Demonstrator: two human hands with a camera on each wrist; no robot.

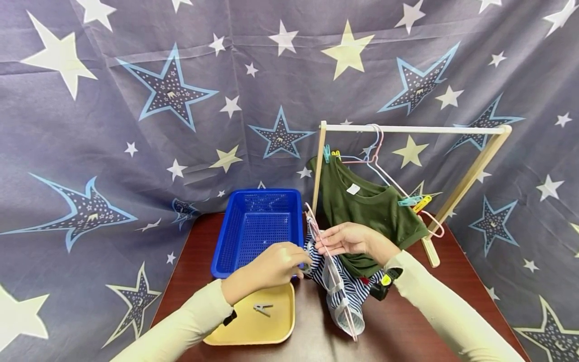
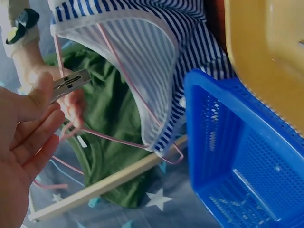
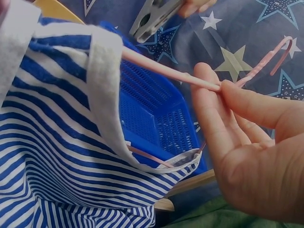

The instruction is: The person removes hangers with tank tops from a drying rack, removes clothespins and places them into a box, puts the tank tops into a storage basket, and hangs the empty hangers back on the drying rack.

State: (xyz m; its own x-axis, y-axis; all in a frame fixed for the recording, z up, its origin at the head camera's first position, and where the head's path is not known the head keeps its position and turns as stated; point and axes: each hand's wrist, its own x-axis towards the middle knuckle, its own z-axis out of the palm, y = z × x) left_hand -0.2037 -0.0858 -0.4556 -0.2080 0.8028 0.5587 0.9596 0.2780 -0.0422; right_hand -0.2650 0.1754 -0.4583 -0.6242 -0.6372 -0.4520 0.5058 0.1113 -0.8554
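My right hand pinches a pink wire hanger between thumb and index finger, close to its hook. A blue-and-white striped shirt hangs on that hanger, and the wire runs through its white-trimmed neckline. In the left wrist view, my left hand grips a grey clothespin between thumb and fingers. The clothespin is apart from the shirt in the right wrist view. In the head view my left hand is near the shirt's neckline, and the clothespin is mostly hidden there.
A blue perforated basket stands at the back left. In front of it, a yellow tray holds another grey clothespin. A rack at right carries a green shirt on a hanger, with blue and yellow clothespins at its shoulders.
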